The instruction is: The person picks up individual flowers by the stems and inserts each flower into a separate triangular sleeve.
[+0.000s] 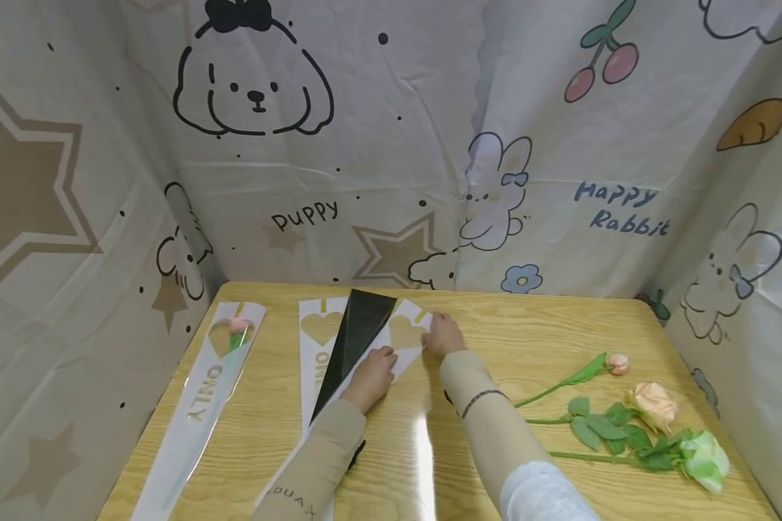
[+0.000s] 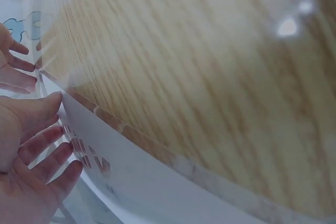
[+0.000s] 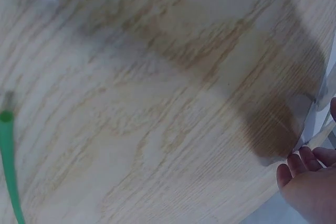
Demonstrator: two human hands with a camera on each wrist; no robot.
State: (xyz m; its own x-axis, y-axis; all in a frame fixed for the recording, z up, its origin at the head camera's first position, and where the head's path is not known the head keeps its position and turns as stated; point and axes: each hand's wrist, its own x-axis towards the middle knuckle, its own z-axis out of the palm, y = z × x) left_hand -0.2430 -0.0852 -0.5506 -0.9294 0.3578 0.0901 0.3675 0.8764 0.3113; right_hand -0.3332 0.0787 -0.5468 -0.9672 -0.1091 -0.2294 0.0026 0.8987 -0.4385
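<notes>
A white flower sleeve (image 1: 407, 356) with a gold heart lies slanted across the middle of the table. Along its left edge, my left hand (image 1: 373, 380) holds it between thumb and fingers; in the left wrist view the thumb (image 2: 44, 106) lies at the edge. At the sleeve's top right corner my right hand (image 1: 444, 336) pinches the film, its fingertips (image 3: 296, 163) curled there in the right wrist view. A black sleeve (image 1: 363, 325) lies partly under the held one. Beneath that, another white sleeve (image 1: 309, 347) with a heart shows in part.
At the left lies a white "ONLY" sleeve (image 1: 202, 405) with a pink tulip (image 1: 240, 325) inside. To the right lie a pink tulip (image 1: 616, 364), a peach rose (image 1: 653, 405) and a green-white rose (image 1: 705, 462) on stems. Printed curtains (image 1: 391, 145) enclose the table.
</notes>
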